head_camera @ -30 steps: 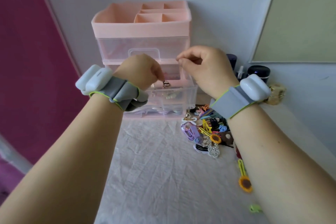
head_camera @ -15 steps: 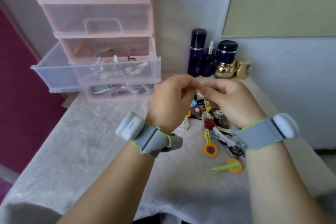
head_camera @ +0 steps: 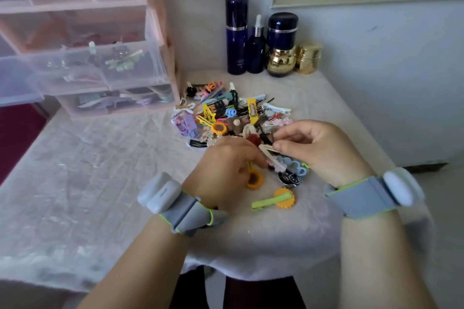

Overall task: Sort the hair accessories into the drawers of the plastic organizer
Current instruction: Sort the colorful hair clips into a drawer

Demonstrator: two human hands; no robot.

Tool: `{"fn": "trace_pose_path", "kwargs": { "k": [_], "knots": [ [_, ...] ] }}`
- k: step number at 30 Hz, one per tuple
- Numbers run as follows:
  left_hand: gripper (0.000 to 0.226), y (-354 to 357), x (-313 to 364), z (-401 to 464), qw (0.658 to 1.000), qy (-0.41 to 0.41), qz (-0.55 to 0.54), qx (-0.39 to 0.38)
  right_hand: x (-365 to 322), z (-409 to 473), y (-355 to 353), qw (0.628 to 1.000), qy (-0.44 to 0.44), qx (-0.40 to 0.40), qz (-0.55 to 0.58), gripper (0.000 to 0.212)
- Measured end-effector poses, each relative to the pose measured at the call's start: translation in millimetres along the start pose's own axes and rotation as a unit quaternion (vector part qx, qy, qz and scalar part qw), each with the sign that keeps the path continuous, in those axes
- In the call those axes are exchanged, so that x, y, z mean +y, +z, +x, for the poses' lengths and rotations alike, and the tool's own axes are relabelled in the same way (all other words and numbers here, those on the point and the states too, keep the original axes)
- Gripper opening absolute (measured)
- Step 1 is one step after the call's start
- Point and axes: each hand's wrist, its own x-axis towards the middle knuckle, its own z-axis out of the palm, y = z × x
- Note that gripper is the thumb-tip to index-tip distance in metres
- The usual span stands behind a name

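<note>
The pink plastic organizer [head_camera: 155, 22] stands at the back left, its clear middle drawer [head_camera: 140, 75] pulled out with several clips inside. A colourful pile of hair accessories [head_camera: 226, 113] lies on the cloth in front of it to the right. My right hand [head_camera: 319, 148] pinches the upper end of a cream hair clip [head_camera: 271, 158] at the pile's near edge. My left hand [head_camera: 223, 168] is curled against the same clip's lower part. A red flower piece [head_camera: 252, 139] sits just above my fingertips, and a yellow sunflower clip [head_camera: 254, 179] lies partly under my left hand.
A green clip with an orange flower [head_camera: 276, 200] lies alone near the front edge. Dark blue bottles [head_camera: 237, 32] and gold jars [head_camera: 281, 60] stand against the back wall. A white cloth covers the table [head_camera: 100, 170], which ends close to my forearms.
Both hands left the open organizer drawer and came down to the near side of the pile. The view swung right and down, and the hands now work on a cream clip.
</note>
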Motion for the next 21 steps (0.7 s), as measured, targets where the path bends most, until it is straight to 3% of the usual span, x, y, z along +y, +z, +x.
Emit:
{"fn": "trace_pose_path", "kwargs": {
  "k": [4, 9, 16, 21],
  "knots": [
    [0.028, 4.7, 0.0, 3.4, 0.999, -0.021, 0.041, -0.020, 4.8, -3.0, 1.6, 0.996, 0.018, -0.038, -0.085, 0.021],
    [0.020, 6.3, -1.0, 6.3, 0.998, -0.057, 0.040, -0.007, 2.3, -0.8, 5.7, 0.964, 0.007, -0.076, -0.254, 0.027],
    [0.014, 8.1, -3.8, 6.0, 0.997, -0.064, 0.048, 0.023, 4.0, 0.6, 7.6, 0.967, 0.009, -0.067, -0.247, 0.015],
    [0.011, 7.2, -7.4, 4.2, 0.995, -0.076, 0.014, 0.064, 8.2, -4.2, 7.0, 0.979, -0.023, -0.011, -0.204, 0.024]
  ]
}}
